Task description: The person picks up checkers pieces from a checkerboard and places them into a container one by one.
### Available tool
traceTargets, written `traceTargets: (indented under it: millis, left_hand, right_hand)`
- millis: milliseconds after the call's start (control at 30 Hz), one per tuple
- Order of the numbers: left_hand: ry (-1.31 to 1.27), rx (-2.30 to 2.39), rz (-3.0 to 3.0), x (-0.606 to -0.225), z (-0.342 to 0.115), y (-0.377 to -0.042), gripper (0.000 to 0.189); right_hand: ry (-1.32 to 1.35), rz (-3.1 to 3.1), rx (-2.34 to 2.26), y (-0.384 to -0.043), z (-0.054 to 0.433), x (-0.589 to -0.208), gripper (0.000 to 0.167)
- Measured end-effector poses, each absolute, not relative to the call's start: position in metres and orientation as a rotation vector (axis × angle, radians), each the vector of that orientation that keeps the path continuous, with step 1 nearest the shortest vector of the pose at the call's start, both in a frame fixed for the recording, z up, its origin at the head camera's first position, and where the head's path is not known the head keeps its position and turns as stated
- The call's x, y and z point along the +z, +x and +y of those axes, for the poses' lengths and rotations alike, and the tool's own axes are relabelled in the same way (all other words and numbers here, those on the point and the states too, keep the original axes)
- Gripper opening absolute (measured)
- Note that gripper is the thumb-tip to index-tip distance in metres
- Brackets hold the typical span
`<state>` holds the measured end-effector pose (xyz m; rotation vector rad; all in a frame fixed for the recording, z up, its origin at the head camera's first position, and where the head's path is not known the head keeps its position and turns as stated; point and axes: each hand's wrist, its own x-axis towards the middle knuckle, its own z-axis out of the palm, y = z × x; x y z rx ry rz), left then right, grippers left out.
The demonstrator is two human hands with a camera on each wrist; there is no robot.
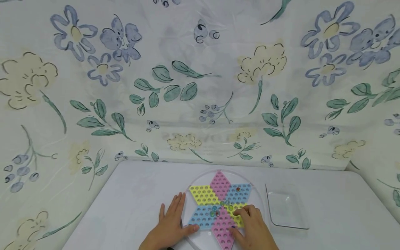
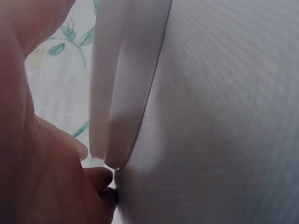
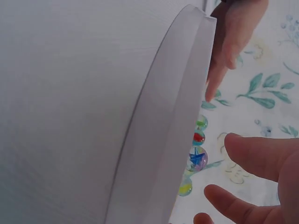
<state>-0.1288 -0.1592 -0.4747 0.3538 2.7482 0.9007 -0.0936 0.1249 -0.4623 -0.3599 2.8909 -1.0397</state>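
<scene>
A round white Chinese checkers board with a pink, yellow and blue star of holes lies on the table. Several glass marbles sit around its centre, and a red one is on the upper right blue section. My left hand rests at the board's left rim, fingers straight and thumb over the edge. Above the lower right of the star is my right hand, thumb and fingers apart with nothing between them. A blue marble sits on the board close to that thumb.
To the right of the board stands a clear, shallow square tray. The white tabletop ends at the back against a hanging cloth with printed flowers and leaves.
</scene>
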Motion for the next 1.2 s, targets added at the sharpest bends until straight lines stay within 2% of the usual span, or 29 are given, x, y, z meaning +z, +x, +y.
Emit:
traceTargets:
  millis: [500, 733, 1200]
  left_hand:
    - [0.421, 0.888, 2.689, -0.477, -0.163, -0.13, 0.137]
    - [0.459, 0.945, 2.658, -0.476, -0.169, -0.131, 0.137]
    - [0.432, 0.934, 2.656, -0.478, -0.169, -0.133, 0.139]
  right_hand:
    - [-0.306, 2.806, -0.941, -0.097, 0.125, -0.464, 0.024]
    - [-0.211, 2.733, -0.915, -0.1, 0.12, -0.464, 0.017]
    - [-0.225, 2.748, -0.931, -0.099, 0.12, -0.466, 0.014]
